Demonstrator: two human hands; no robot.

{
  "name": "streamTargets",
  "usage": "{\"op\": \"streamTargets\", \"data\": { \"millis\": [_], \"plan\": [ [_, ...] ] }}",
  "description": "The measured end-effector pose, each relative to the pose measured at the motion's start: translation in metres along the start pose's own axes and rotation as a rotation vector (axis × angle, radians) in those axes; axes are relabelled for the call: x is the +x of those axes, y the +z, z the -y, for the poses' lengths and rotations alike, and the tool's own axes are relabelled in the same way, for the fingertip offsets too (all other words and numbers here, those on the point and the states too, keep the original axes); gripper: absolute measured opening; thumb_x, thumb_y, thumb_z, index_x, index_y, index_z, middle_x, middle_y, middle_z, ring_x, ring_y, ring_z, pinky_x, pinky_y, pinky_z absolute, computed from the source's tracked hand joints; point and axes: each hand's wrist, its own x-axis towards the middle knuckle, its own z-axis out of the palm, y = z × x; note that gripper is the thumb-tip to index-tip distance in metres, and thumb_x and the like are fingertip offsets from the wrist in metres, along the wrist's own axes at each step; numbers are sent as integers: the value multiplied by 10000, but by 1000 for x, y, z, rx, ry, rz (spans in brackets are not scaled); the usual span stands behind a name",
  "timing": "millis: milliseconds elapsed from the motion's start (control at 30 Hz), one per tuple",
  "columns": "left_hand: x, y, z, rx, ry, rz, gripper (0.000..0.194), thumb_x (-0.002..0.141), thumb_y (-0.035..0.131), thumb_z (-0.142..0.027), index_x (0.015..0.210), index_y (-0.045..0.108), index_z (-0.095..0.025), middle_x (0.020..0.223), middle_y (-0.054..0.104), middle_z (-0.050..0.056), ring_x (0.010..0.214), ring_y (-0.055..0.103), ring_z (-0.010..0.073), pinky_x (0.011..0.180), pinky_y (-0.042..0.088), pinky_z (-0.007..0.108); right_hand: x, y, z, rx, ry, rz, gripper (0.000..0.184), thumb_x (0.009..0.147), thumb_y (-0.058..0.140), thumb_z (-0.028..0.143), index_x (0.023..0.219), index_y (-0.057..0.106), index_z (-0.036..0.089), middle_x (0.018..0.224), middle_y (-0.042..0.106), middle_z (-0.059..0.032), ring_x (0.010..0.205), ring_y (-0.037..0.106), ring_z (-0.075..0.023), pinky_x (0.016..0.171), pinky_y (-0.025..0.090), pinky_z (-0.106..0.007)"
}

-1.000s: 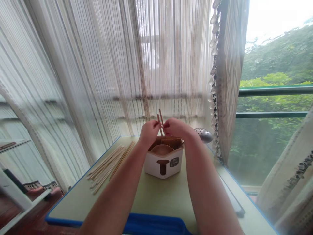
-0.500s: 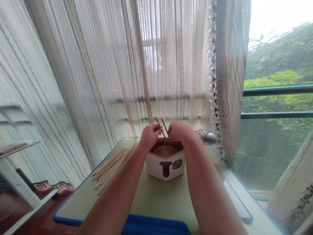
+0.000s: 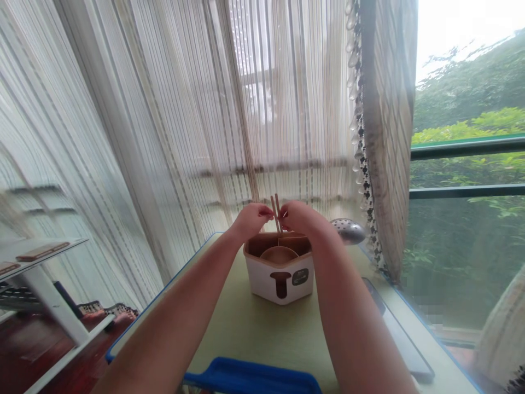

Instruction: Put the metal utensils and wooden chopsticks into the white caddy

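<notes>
Unable to see the lower ends of the left stick (image 3: 272, 203) and the right stick (image 3: 276, 202), screened by the rim of the white box (image 3: 262, 273). Cannot separate the fingertips of the left hand (image 3: 252, 219) at its pinch on the left stick, owing to blur. Cannot see most fingers of the right hand (image 3: 297, 216), curled behind its back at the right stick. Cannot read the print on the dark label (image 3: 300, 277), too small. Cannot follow the perforated ladle (image 3: 348, 231) or the flat slab (image 3: 410, 345) behind the right forearm (image 3: 344, 306). Noted as cut off by the lower edge: both forearms, the table (image 3: 241, 328) and the blue piece (image 3: 258, 372); by the left edge, the white stand (image 3: 53, 306).
</notes>
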Motion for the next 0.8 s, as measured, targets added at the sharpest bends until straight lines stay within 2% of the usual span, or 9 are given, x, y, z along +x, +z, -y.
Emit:
{"op": "streamTargets", "data": {
  "millis": [167,367,433,500,600,667,733,800],
  "plan": [
    [-5,-1,-6,74,0,-4,165,706,581,-246,799,684,-157,759,682,37,711,614,151,674,477,264,1,6,0,-82,0,78,214,678,585,164,860,690,198,748,667,-60,633,598,-159,530,398,-234],
    [-9,0,-8,-18,-64,5,211,729,568,-278,845,681,-143,704,673,40,652,613,144,637,484,261,0,0,8,-145,57,128,195,732,593,263,869,685,158,797,664,-92,694,612,-185,569,420,-255],
    [-12,-3,-6,14,-96,-26,217,709,598,-289,846,683,-144,714,675,41,669,618,150,656,488,269,-2,-4,9,-173,93,147,227,723,625,298,888,680,152,833,661,-101,732,614,-193,605,430,-266],
    [-19,-9,-1,53,-112,-115,247,702,613,-304,882,680,-148,765,682,49,715,623,158,688,490,278,-9,-10,11,-185,125,126,270,699,656,304,924,670,156,867,655,-101,766,609,-196,633,433,-271],
    [-39,-24,16,59,-132,-309,301,734,585,-325,967,657,-150,841,681,66,759,623,158,706,490,280,-27,-22,16,-162,122,-1,265,745,604,345,926,663,160,849,648,-99,748,597,-195,622,423,-274],
    [-59,-34,34,81,-189,-402,312,742,574,-320,992,644,-146,845,677,69,733,619,152,692,488,278,-42,-29,26,-135,51,-61,286,803,520,389,870,668,154,780,640,-97,699,586,-186,602,410,-274],
    [-83,-40,56,163,-279,-412,299,741,570,-300,990,643,-152,821,674,63,686,608,149,684,485,284,-53,-31,42,-96,-74,-72,310,820,488,411,824,670,159,727,631,-82,660,572,-166,587,394,-260],
    [-108,-43,78,296,-347,-363,261,747,553,-261,971,649,-165,801,671,61,688,602,160,707,478,303,-58,-22,66,-29,-219,-41,315,820,486,431,816,668,174,724,632,-64,642,563,-147,568,375,-242]
  ]
}}
